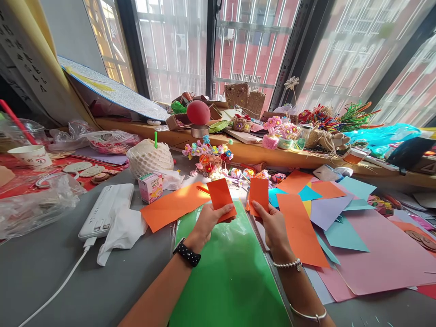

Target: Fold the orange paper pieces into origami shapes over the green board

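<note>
My left hand (206,223) pinches a small orange paper rectangle (220,193), thumb on its face near the lower corner. A second orange paper piece (259,193), narrower in view, is pinched between thumb and fingers of my right hand (274,225). The two pieces are held up side by side with a gap between them. Both hands hover over a shiny green sheet (225,272) on the grey table. Long orange paper strips lie at either side, one to the left (177,206) and another to the right (299,229).
A white power bank (108,211) with its cable and a crumpled tissue (124,231) lie left. Behind them stand a pink carton (150,187) and a foam-netted coconut (150,159). Coloured paper (381,254) spreads right. Crocheted flowers (207,154) and a crowded windowsill ledge (248,138) are behind.
</note>
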`<move>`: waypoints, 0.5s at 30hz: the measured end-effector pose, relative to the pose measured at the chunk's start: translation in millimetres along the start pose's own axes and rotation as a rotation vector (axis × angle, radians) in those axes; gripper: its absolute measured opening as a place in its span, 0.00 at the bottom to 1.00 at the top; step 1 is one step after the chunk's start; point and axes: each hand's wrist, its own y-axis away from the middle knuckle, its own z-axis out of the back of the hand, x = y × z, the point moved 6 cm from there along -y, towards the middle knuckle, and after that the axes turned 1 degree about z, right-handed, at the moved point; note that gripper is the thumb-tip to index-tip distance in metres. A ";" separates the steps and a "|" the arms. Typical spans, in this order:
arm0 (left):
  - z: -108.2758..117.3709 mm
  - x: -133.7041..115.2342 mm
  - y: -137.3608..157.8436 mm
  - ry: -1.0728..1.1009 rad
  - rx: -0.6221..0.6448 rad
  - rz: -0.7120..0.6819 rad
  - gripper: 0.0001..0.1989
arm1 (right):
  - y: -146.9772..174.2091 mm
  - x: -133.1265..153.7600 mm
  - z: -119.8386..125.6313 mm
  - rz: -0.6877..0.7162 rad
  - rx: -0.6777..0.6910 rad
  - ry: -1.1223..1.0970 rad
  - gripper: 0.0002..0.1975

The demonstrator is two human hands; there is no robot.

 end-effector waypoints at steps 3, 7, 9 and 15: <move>4.8 -1.1 0.0 0.031 -0.034 0.007 0.14 | -0.5 6.6 4.9 0.003 -0.042 -0.016 0.17; 1.6 0.5 -0.7 -0.065 0.002 -0.023 0.15 | 2.7 6.5 -3.4 -0.018 0.040 -0.017 0.18; 2.7 3.5 -2.6 -0.193 -0.016 -0.025 0.16 | 3.8 4.0 -6.8 -0.022 0.068 0.001 0.18; 21.7 -24.7 5.0 -0.444 -0.407 -0.406 0.18 | 4.7 -0.6 -12.7 0.057 0.130 0.086 0.20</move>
